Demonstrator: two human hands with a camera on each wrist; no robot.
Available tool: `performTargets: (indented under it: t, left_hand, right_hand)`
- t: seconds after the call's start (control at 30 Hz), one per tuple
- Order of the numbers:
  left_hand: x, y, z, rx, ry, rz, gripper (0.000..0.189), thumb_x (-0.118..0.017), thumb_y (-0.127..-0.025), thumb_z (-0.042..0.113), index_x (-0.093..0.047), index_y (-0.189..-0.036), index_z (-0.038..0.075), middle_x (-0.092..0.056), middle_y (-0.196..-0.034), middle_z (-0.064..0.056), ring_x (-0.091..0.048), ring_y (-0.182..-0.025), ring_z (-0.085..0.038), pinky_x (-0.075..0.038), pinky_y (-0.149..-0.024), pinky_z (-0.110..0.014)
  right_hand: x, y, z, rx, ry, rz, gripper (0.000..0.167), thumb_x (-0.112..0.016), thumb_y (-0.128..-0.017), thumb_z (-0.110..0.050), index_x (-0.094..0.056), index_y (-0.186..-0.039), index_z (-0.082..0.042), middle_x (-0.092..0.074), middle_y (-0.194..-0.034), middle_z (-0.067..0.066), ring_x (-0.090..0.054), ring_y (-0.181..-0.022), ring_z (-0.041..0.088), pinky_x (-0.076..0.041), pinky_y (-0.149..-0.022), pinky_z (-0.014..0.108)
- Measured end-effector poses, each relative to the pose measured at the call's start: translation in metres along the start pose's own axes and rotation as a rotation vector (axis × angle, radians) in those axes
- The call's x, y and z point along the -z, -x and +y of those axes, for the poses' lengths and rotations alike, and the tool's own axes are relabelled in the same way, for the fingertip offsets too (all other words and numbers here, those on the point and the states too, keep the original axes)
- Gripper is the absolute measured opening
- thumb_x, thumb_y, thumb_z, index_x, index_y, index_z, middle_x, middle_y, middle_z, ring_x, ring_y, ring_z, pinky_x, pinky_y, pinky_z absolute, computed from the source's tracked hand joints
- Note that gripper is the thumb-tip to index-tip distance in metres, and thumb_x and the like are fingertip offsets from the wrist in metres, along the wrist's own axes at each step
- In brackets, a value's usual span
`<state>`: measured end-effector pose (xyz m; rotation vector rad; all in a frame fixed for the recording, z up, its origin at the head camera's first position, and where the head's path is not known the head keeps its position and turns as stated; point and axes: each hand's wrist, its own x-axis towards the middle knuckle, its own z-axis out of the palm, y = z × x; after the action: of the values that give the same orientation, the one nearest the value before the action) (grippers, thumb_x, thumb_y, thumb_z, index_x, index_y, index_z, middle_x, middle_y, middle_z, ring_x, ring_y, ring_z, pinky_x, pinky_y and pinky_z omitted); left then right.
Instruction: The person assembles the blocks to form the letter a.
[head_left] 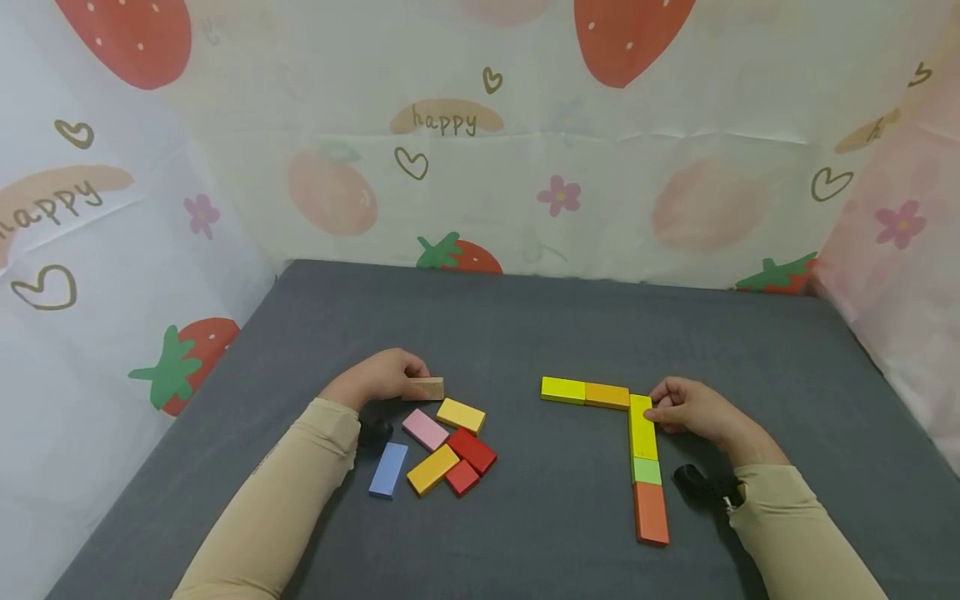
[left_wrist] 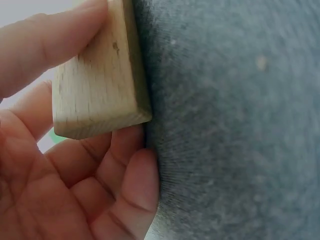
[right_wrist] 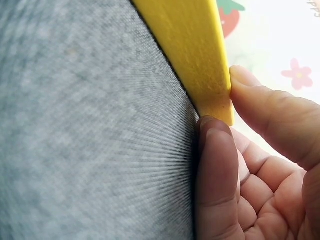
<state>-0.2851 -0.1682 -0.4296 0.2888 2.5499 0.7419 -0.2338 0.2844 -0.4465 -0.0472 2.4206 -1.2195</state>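
Note:
My left hand grips a plain wooden block, which stands on its long edge on the grey cloth. Up close in the left wrist view, the thumb lies along the broad face of that wooden block, with fingers behind it. At the right, my right hand pinches the far end of a yellow block lying in a line. The right wrist view shows the thumb on the edge of this yellow block, with curled fingers at its end.
Below the yellow block follow a green block and an orange block. Leftward from its top run a light-orange block and another yellow block. Loose pink, blue, red and yellow-orange blocks lie near my left hand.

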Motion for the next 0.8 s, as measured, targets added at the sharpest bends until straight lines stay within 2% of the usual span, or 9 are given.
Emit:
performTargets:
  t: [0.2,0.37,0.57,0.8]
  left_hand:
    - [0.0,0.002,0.004,-0.004,-0.016,0.018,0.008,-0.069,-0.089,0.024,-0.071,-0.092,0.017,-0.065,-0.095,-0.004,-0.055,-0.085,-0.02,-0.046,-0.074,-0.032]
    - [0.003,0.003,0.011,-0.02,0.018,0.068,0.01,-0.069,-0.089,0.025,-0.069,-0.092,0.016,-0.064,-0.093,-0.005,-0.055,-0.083,-0.021,-0.045,-0.071,-0.031]
    - [0.006,0.007,0.032,-0.091,0.019,0.124,0.01,-0.068,-0.09,0.025,-0.067,-0.094,0.016,-0.064,-0.099,-0.006,-0.056,-0.089,-0.023,-0.047,-0.076,-0.034]
    - [-0.001,0.007,0.059,-0.179,-0.019,0.114,0.008,-0.066,-0.091,0.018,-0.067,-0.098,0.014,-0.065,-0.102,-0.007,-0.057,-0.09,-0.022,-0.05,-0.079,-0.035]
  right_hand:
    - [0.0,0.0,-0.001,0.001,0.001,0.001,0.031,-0.069,-0.091,-0.02,-0.054,-0.107,0.001,-0.059,-0.078,-0.002,-0.055,-0.077,0.014,-0.051,-0.071,0.026]
    - [0.0,0.0,0.0,0.007,0.0,-0.003,0.031,-0.069,-0.09,-0.02,-0.054,-0.107,0.001,-0.059,-0.078,-0.002,-0.055,-0.076,0.014,-0.051,-0.071,0.026]
    - [0.001,-0.001,0.001,0.014,-0.004,-0.01,0.031,-0.068,-0.091,-0.02,-0.054,-0.108,0.001,-0.059,-0.079,-0.002,-0.055,-0.077,0.014,-0.051,-0.071,0.026]
    - [0.001,-0.002,0.002,0.009,-0.006,-0.008,0.031,-0.069,-0.091,-0.021,-0.054,-0.107,0.001,-0.06,-0.079,-0.002,-0.055,-0.077,0.014,-0.052,-0.071,0.026]
